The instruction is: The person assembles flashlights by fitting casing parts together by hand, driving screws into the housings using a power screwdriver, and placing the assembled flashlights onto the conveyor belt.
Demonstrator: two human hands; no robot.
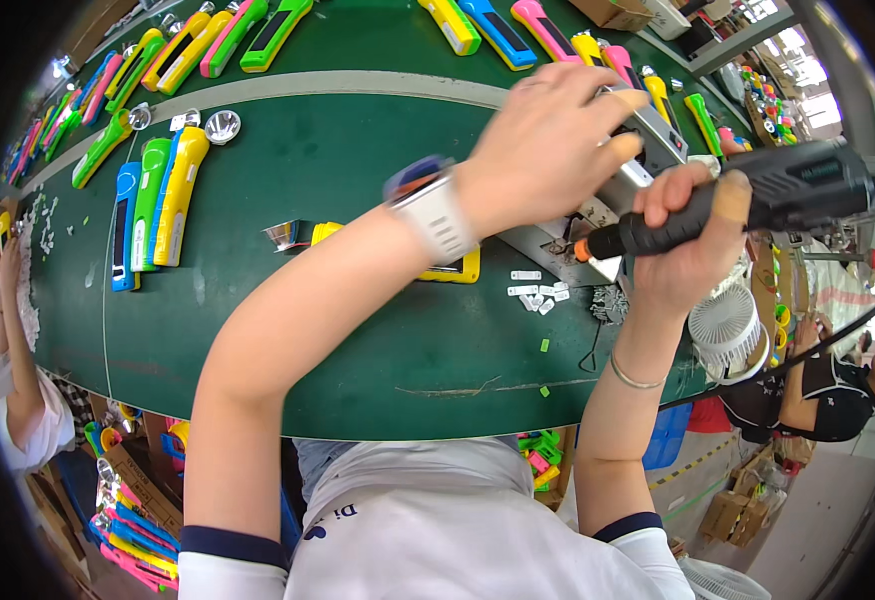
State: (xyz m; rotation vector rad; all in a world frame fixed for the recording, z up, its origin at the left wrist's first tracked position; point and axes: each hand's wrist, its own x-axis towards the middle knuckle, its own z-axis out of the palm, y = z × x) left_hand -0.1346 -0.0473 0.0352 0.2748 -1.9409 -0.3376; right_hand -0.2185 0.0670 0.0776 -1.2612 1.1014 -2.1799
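Observation:
My left hand (563, 135) reaches across the green bench, slightly blurred, thumb and forefinger apart with nothing visible between them. It is over a grey metal box (648, 125) with a switch, which it partly hides. Closed around a black corded electric screwdriver (788, 190) is my right hand (693, 230); the orange tip points left, at a metal plate beside the box. Both hands wear yellowish finger covers. Beneath my left forearm lies a yellow flashlight (463, 268), partly hidden, its reflector (283, 236) sticking out to the left.
Small white pieces (538, 290) lie before the metal plate. A white fan (726, 325) stands at the bench's right edge. Several flashlights (173, 200) rest at left, and more line the far strip (358, 85). The tool's black cable (858, 330) loops at right. Other people sit at both sides.

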